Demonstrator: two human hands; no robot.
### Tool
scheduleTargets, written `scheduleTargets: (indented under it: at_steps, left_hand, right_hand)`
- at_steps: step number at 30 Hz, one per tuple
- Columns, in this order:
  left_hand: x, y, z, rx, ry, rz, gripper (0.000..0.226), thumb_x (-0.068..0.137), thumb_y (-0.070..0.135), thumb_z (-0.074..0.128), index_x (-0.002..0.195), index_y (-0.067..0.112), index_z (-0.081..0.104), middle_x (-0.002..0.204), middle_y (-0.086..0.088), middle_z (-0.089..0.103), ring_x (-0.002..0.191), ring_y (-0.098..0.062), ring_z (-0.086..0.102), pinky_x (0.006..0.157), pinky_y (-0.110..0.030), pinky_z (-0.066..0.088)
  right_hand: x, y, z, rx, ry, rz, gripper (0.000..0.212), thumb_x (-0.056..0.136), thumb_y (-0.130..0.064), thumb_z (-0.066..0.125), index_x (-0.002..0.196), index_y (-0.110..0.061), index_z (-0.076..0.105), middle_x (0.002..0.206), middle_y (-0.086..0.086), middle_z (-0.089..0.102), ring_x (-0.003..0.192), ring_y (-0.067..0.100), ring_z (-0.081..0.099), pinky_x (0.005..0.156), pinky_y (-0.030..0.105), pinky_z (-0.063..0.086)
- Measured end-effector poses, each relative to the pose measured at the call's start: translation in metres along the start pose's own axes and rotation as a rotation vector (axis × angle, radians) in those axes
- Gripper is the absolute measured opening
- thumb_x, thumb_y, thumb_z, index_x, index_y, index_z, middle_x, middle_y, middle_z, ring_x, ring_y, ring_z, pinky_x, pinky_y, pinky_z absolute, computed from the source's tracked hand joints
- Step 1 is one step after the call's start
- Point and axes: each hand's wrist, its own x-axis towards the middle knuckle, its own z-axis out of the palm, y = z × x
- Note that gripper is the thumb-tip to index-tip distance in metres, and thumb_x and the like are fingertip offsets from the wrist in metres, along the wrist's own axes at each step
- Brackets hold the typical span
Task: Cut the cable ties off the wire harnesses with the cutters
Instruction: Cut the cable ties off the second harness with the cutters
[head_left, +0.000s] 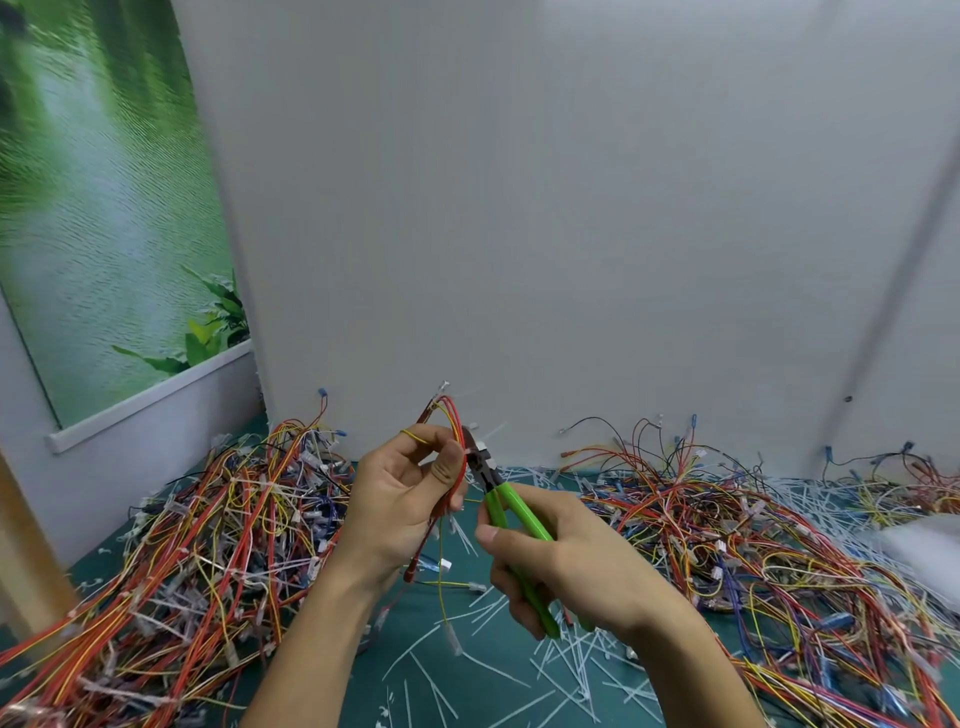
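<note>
Cable tie (480, 446) blurred at cutters (511, 506) | L hand (402, 499) pinches harness (457, 441)

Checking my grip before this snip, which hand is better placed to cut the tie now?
Right. The right hand grips the green cutters, tips at the wire harness that the left hand holds up.

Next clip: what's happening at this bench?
A person's left hand holds up a small red-and-yellow wire harness. The right hand grips green-handled cutters, whose dark head is against the bundle by a white cable tie. Heaps of harnesses lie on both sides; cut ties litter the green mat.
</note>
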Motion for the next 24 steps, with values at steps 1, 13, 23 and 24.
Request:
scheduleTargets:
  at_steps: [1,13,23,24]
  left_hand:
    - [0.0002,0.0005,-0.0001,-0.005,-0.003,0.001,0.007,0.085,0.029,0.069,0.086,0.022,0.068,0.062,-0.004,0.058,0.054,-0.015,0.052,0.056,-0.023,0.049]
    - [0.0008,-0.0008,0.0014,0.019,0.01,0.053,0.005,0.084,0.026,0.071,0.087,0.024,0.068,0.066,-0.003,0.059,0.056,-0.015,0.055,0.056,-0.023,0.05]
    - [0.0002,-0.0013,0.0034,0.02,0.005,0.012,0.008,0.087,0.023,0.068,0.085,0.016,0.064,0.065,-0.008,0.055,0.055,-0.018,0.053,0.055,-0.026,0.05]
    - [0.0002,-0.0009,0.003,0.017,0.004,0.01,0.008,0.087,0.024,0.068,0.086,0.017,0.064,0.064,-0.007,0.055,0.055,-0.017,0.053,0.055,-0.025,0.049]
  right_hand:
    - [-0.0002,0.0,-0.0015,0.005,0.003,0.0,0.014,0.103,-0.028,0.061,0.099,-0.015,0.056,0.066,0.009,0.06,0.051,0.027,0.056,0.047,0.029,0.048]
    - [0.003,0.0042,0.0014,0.011,0.022,-0.014,0.012,0.102,-0.025,0.061,0.096,-0.016,0.056,0.067,0.01,0.059,0.049,0.026,0.055,0.048,0.031,0.048]
    - [0.0034,0.0038,0.0062,0.077,-0.049,0.006,0.021,0.103,-0.025,0.062,0.106,-0.007,0.051,0.075,0.012,0.062,0.058,0.031,0.065,0.059,0.042,0.054]
    - [0.0038,0.0043,0.0055,0.058,-0.027,-0.002,0.018,0.103,-0.023,0.061,0.102,-0.008,0.051,0.071,0.01,0.06,0.052,0.027,0.061,0.052,0.035,0.051]
